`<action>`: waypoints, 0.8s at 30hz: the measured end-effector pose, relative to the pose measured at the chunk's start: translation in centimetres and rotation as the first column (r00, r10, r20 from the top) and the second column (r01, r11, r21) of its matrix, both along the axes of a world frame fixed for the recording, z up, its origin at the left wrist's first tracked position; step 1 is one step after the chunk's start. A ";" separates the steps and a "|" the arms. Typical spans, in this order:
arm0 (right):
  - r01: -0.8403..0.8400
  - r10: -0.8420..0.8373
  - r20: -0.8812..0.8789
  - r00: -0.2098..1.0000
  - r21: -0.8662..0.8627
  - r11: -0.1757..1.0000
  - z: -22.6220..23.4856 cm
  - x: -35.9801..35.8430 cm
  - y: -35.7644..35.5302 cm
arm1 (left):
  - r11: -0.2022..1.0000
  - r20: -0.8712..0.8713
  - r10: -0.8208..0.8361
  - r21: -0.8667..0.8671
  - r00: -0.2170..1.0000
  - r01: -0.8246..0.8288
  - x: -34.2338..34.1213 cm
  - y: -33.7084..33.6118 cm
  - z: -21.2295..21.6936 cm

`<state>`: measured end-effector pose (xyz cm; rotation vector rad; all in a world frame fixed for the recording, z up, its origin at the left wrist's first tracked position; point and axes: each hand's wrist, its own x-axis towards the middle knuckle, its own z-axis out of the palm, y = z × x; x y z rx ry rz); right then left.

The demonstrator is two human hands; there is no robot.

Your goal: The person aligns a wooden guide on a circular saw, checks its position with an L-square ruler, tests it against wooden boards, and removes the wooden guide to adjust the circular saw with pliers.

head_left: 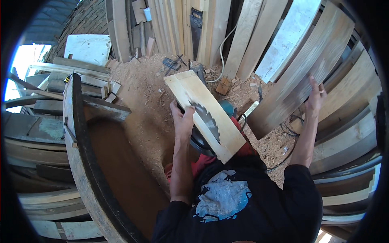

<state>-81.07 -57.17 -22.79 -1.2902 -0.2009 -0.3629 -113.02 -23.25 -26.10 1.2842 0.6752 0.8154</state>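
Note:
My left hand (pixel 182 117) grips the edge of a circular saw, thumb on top of its pale wooden base (pixel 231 141). The toothed blade (pixel 210 121) sticks up through a slot in that base, which faces me. Part of a dark housing (pixel 200 141) shows under the base; the rest of the saw is hidden. My right hand (pixel 315 97) is raised in front of a wide brown board (pixel 296 87) that leans at the right. Its index finger points upward, the other fingers are partly bent, and nothing is in it. Whether it touches the board I cannot tell.
Planks (pixel 172 28) lean along the back, with a handsaw (pixel 196 30) among them. A workbench (pixel 77 129) with a hammer (pixel 70 133) on it curves down the left. Stacked timber (pixel 48 198) lies beyond. Sawdust (pixel 142 89) covers the floor; a cable (pixel 283 160) runs there.

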 end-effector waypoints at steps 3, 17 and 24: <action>-0.055 0.054 0.030 0.998 0.060 0.997 6.8 -0.7 3.7 | 0.998 -0.064 0.058 0.006 0.996 -0.058 0.2 1.7 -1.4; -0.410 0.389 0.130 0.912 0.342 0.846 18.2 -5.3 12.8 | 0.972 -0.306 0.144 0.224 0.941 -0.076 1.4 1.3 -1.5; -0.425 0.425 0.084 0.901 0.356 0.832 17.8 -7.3 13.0 | 0.953 -0.360 0.203 0.286 0.911 -0.099 1.2 0.4 -0.2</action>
